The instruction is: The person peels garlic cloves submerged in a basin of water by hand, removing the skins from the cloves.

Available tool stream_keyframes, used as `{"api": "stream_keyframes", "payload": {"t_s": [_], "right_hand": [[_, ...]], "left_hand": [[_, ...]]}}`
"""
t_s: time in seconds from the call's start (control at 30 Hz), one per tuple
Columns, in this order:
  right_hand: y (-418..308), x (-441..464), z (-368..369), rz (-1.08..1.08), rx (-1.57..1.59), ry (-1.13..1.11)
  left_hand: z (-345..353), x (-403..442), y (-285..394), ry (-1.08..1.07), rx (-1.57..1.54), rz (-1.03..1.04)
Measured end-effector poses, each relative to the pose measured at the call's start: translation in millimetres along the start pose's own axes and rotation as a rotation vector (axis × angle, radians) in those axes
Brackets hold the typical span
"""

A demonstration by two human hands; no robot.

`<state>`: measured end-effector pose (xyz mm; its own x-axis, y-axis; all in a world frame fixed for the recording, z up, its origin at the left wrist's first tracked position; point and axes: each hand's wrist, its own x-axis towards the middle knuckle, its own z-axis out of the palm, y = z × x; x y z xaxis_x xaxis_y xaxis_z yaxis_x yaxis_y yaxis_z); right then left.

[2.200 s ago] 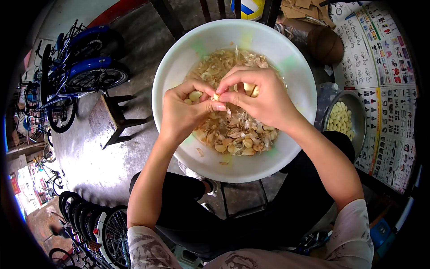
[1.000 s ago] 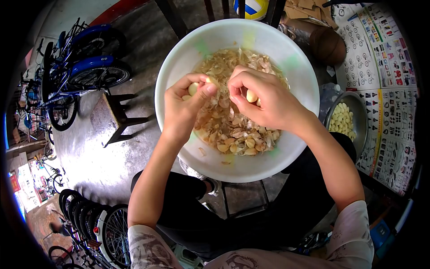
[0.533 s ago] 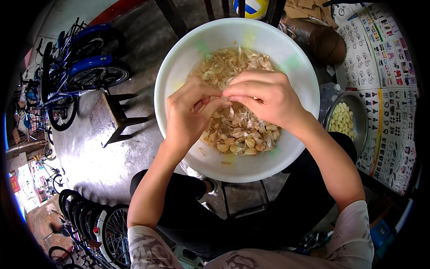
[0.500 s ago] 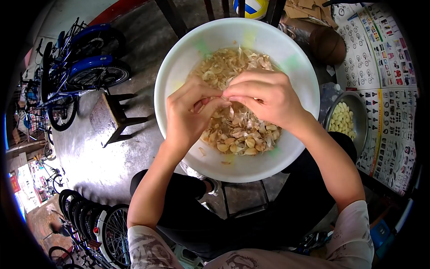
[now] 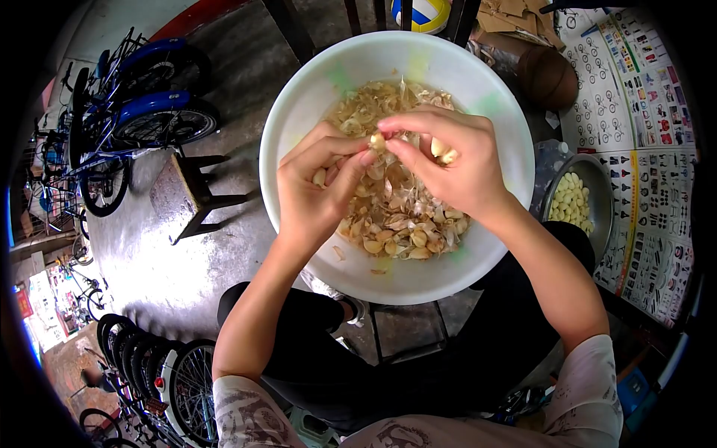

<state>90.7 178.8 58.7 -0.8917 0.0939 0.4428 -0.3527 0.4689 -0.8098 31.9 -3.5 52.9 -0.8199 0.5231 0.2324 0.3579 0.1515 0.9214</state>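
Observation:
Between my fingertips, over a big white basin (image 5: 299,97), is a pale garlic clove (image 5: 377,141). My left hand (image 5: 317,172) pinches it from the left, and another clove (image 5: 320,178) shows inside its curled fingers. From the right, the thumb and forefinger of my right hand (image 5: 455,153) meet the same clove. A few peeled cloves (image 5: 442,151) are tucked in that palm. Below both hands, loose papery skins (image 5: 399,205) and unpeeled garlic cloves (image 5: 403,243) lie in shallow water in the basin.
At the right, a metal bowl (image 5: 609,205) holds many peeled cloves beside a newspaper-like printed sheet (image 5: 627,149). A brown ball (image 5: 547,77) and a blue-yellow ball (image 5: 422,13) lie beyond the basin. A small wooden stool (image 5: 198,198) and parked bicycles (image 5: 153,112) stand at the left.
My fingertips have drawn slightly apart, and the pale clove between them now shows. My right fingers have lifted, so the cloves in that palm are more visible.

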Motion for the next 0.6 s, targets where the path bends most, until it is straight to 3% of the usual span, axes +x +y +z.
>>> {"api": "stream_keyframes", "payload": {"t_s": [0.2,0.33,0.47,0.6], "right_hand": [[7,-1,10,-0.073,0.033,0.009],[15,1,7,-0.101,0.027,0.033],[11,2,4,0.026,0.052,0.014],[10,0,7,0.043,0.044,-0.009]], "left_hand": [[1,-3,1,0.030,0.103,-0.040],[2,0,-2,0.016,-0.030,-0.081],[2,1,0,0.031,-0.105,-0.227],[0,1,1,0.043,-0.054,-0.208]]}}
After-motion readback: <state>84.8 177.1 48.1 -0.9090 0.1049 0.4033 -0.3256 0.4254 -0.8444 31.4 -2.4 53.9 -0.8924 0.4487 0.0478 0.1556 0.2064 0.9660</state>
